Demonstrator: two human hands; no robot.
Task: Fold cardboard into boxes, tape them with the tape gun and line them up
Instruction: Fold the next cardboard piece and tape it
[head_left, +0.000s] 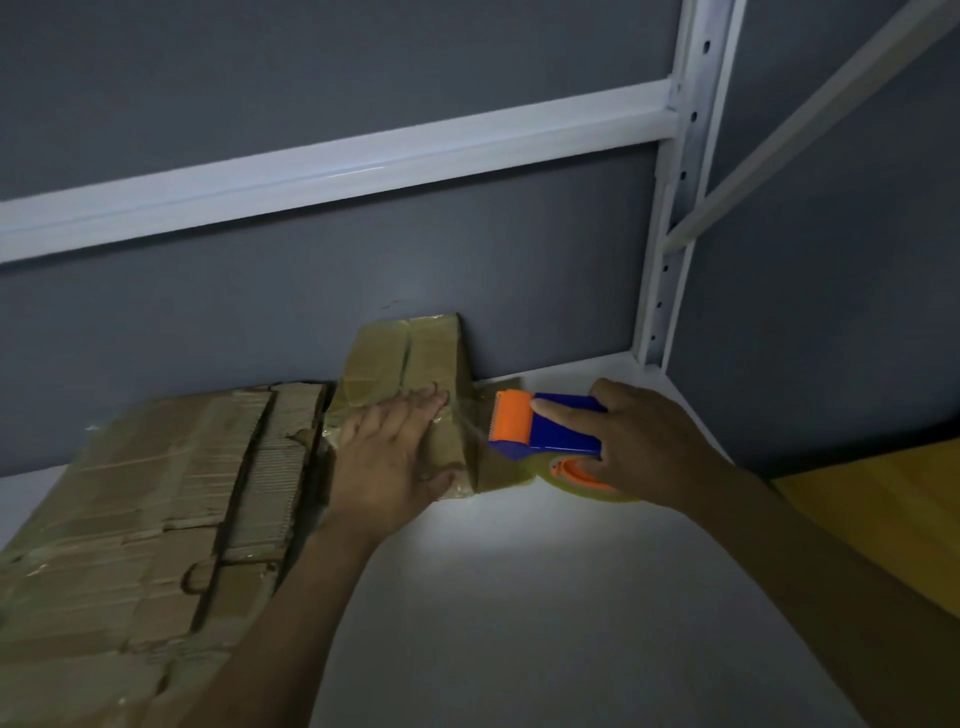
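A small cardboard box (405, 364), wrapped in shiny tape, stands on the white shelf (519, 597) against the grey wall. My left hand (395, 457) lies flat on its top and front, fingers straight, thumb under the near corner. My right hand (649, 447) grips a blue and orange tape gun (545, 426) just right of the box, index finger stretched along its blue body. A strip of clear tape (480, 447) runs from the gun's orange blade to the box's right side. A larger, worn cardboard box (156, 509) sits to the left, touching the small one.
A white metal rack upright (675, 208) rises at the back right corner, with a horizontal rail (337, 161) across the grey wall. A yellow surface (893, 519) lies beyond the shelf's right edge. The scene is dim.
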